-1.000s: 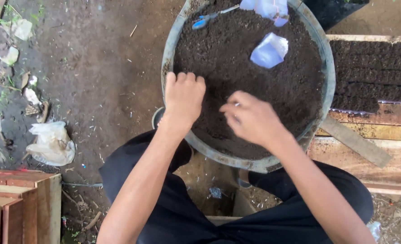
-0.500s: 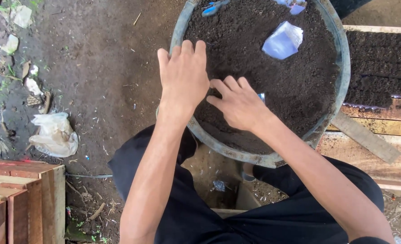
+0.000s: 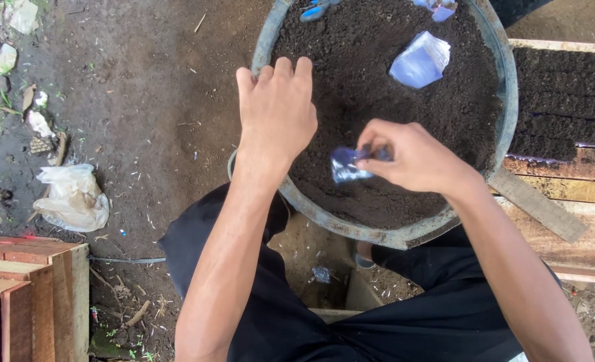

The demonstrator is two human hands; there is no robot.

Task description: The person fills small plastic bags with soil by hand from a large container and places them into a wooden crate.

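The small plastic bag [image 3: 348, 165] is pinched in the right hand [image 3: 415, 157]; the left hand [image 3: 277, 110] lies flat, fingers together, over the soil [image 3: 378, 100] in the basin [image 3: 505, 87].

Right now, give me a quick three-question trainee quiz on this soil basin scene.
1. True or false: the left hand lies flat over the soil in the round basin.
2. What does the right hand pinch? A: a small plastic bag; B: a trowel; C: a stone.
3. What lies on the ground left of the basin?

Key: 1 true; 2 A; 3 a crumpled white bag.
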